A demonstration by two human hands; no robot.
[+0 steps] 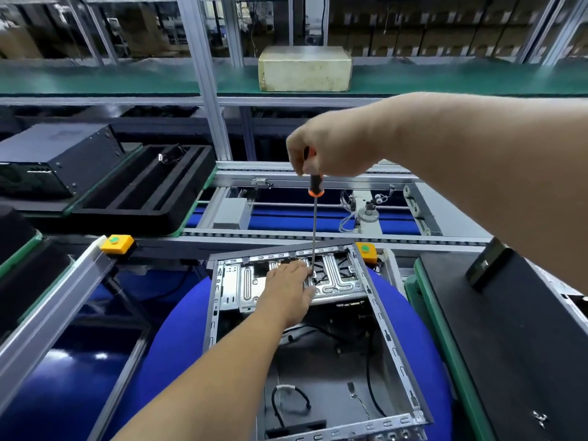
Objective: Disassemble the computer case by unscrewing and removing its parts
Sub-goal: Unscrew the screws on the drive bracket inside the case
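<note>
gripping the upright screwdriver (314,198) by its handle, right hand (331,148) stands directly above the screw on the far bracket (337,281), left hand (286,289) resting flat just beside the tip.

Bright, even overhead light — soft blur, wide-angle bending at the edges

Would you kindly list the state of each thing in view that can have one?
Open grey metal computer case: side panel off, lying on the blue round pad.
Silver metal drive bracket: in place inside the case.
Orange-and-black screwdriver: upright, tip down on the bracket.
Right hand: grips the screwdriver handle.
Left hand: fingers resting on the bracket beside the tip.
Black foam tray: on the conveyor.
</note>
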